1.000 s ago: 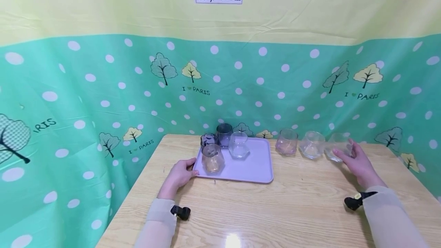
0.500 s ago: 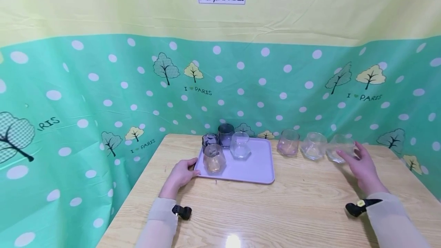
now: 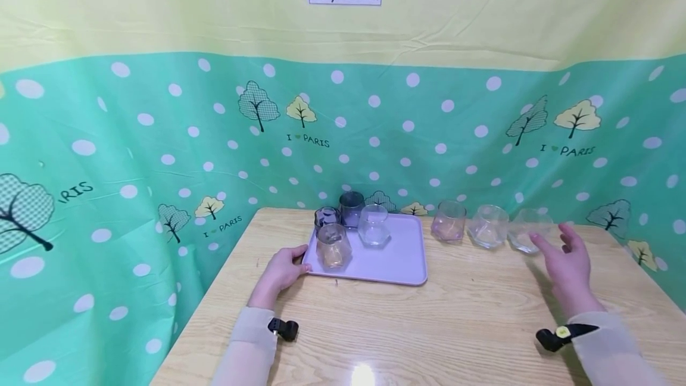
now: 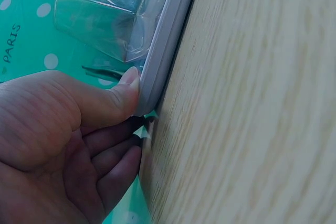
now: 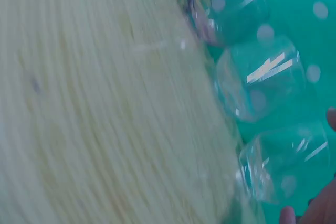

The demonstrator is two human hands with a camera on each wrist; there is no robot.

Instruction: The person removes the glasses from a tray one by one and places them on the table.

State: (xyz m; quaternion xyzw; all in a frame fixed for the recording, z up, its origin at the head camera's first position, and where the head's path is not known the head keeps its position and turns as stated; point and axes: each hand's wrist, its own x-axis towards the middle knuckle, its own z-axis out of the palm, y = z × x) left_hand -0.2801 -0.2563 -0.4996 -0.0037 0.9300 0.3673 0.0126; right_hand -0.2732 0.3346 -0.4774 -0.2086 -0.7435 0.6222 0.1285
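Observation:
My left hand (image 3: 282, 268) grips the near left corner of a lavender tray (image 3: 388, 258). In the left wrist view its thumb (image 4: 113, 100) presses on the rim and the other fingers curl by the table edge. On the tray stand an amber-tinted glass (image 3: 333, 248), a clear glass (image 3: 374, 228), a dark glass (image 3: 351, 212) and a small purple-grey glass (image 3: 326, 219). My right hand (image 3: 569, 264), fingers spread, is just right of the end clear glass (image 3: 527, 232), with a gap showing between them. In the right wrist view only parts of this hand (image 5: 320, 205) show.
Left of that end glass stand another clear glass (image 3: 488, 228) and a pink-tinted glass (image 3: 449, 223), in a row along the back of the wooden table (image 3: 429, 326). A polka-dot cloth (image 3: 386, 118) hangs right behind the table.
My right hand has let go of the end clear glass and drawn back to the right, its fingers spreading. The left hand and tray have stayed in place.

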